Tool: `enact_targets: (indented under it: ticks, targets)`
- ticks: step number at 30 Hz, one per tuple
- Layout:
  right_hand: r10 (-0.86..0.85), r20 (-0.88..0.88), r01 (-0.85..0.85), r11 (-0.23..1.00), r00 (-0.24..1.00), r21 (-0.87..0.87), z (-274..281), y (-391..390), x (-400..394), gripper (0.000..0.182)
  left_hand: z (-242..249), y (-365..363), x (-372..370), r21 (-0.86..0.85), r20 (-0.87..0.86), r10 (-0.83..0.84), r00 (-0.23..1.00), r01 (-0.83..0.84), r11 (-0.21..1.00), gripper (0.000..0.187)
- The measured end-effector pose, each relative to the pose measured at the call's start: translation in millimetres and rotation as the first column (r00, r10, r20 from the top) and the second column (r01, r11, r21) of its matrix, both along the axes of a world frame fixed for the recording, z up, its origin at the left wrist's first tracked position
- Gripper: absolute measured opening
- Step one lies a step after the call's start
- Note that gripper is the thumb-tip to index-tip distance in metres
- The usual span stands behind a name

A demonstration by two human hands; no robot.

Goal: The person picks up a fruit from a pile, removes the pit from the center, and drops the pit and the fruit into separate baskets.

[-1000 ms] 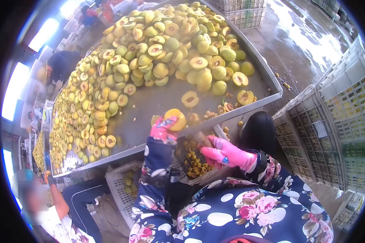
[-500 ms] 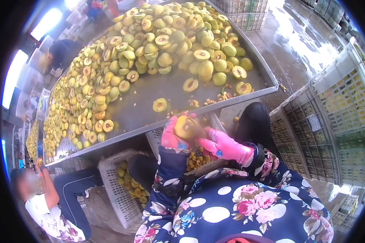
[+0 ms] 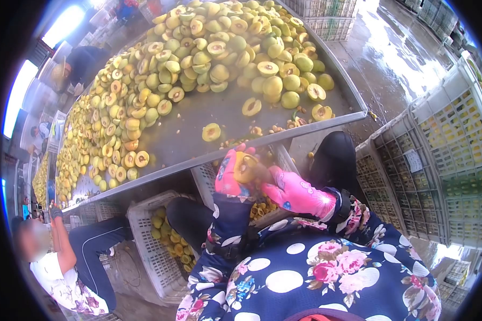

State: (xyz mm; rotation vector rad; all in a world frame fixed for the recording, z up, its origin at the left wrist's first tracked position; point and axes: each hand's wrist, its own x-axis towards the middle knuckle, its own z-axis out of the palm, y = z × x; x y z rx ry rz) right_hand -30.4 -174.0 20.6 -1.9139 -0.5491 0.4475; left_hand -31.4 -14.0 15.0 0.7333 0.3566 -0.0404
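Observation:
In front of the metal table's near edge, my left hand (image 3: pixel 229 176), in a pink glove, is wrapped round a yellow halved stone fruit (image 3: pixel 245 168) with its cut side showing. My right hand (image 3: pixel 304 197), also in a pink glove, is closed right beside the fruit. Its fingertips are blurred, so whatever they grip cannot be made out. Below both hands stands a crate (image 3: pixel 204 181) with small yellow fruit pieces (image 3: pixel 262 208) in it.
A raised rim (image 3: pixel 225 157) edges the metal table, heaped with halved green-yellow fruit (image 3: pixel 214 59). White crates (image 3: pixel 428 160) are stacked at right. Another fruit crate (image 3: pixel 144 241) stands at lower left. A co-worker (image 3: pixel 64 262) sits at the table's left end.
My hands stay together at the fruit, with only a slight shift of the fingers and fruit. At left, the co-worker's hand and head have moved slightly.

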Motion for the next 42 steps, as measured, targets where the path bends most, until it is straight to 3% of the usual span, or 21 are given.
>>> enact_targets:
  ticks: [10,17,21,25,28,31,33,35,37,40,42]
  targets:
    - [0.004,-0.008,-0.005,0.996,1.0,-0.084,-0.2,-1.1,-0.9,0.028,-11.6,-6.1,2.9,-0.012,0.004,0.044,0.999,-0.044,0.999,0.033]
    - [0.061,0.082,-0.063,0.998,0.995,0.019,-39.0,5.0,0.9,0.027,-11.5,-14.0,0.8,0.213,0.017,0.084,0.996,-0.085,0.973,0.031]
    - [0.111,-0.007,-0.111,0.994,0.994,0.022,-46.7,5.9,0.4,0.028,-22.6,-7.1,4.3,0.332,0.01,0.034,0.999,-0.035,0.942,0.031]
    - [0.166,-0.053,-0.17,0.981,0.985,-0.094,-45.4,6.5,1.5,0.028,-32.5,2.1,6.8,0.398,-0.041,-0.019,0.999,0.033,0.917,0.028]
    - [0.201,-0.44,-0.188,0.979,0.875,0.075,-31.1,6.4,6.7,0.027,-34.3,3.9,5.1,0.419,0.025,-0.031,0.999,0.018,0.908,0.028]
    - [0.205,-0.51,-0.236,0.972,0.836,0.005,-5.5,2.6,11.0,0.027,-39.5,11.3,8.1,0.368,-0.057,-0.076,0.995,0.092,0.925,0.027]
    - [0.221,-0.475,-0.259,0.966,0.852,-0.014,-17.0,2.6,11.3,0.025,-43.6,17.0,7.8,0.418,-0.072,-0.144,0.987,0.161,0.894,0.027]
    - [0.237,-0.572,-0.25,0.967,0.785,0.058,-21.6,-0.6,11.4,0.023,-50.1,18.8,7.4,0.448,-0.067,-0.173,0.983,0.185,0.875,0.027]
    - [0.274,-0.757,-0.179,0.962,0.593,0.208,-20.7,-3.3,14.6,0.021,-55.5,19.8,7.5,0.464,-0.033,-0.161,0.986,0.158,0.872,0.027]
    - [0.264,-0.777,-0.145,0.964,0.571,0.221,-21.7,0.1,13.0,0.02,-54.8,17.0,5.9,0.383,-0.051,-0.102,0.994,0.113,0.917,0.028]
    - [0.247,-0.701,-0.248,0.963,0.669,0.103,-23.8,-0.1,14.7,0.019,-64.0,21.0,6.6,0.416,-0.085,-0.145,0.986,0.168,0.894,0.028]
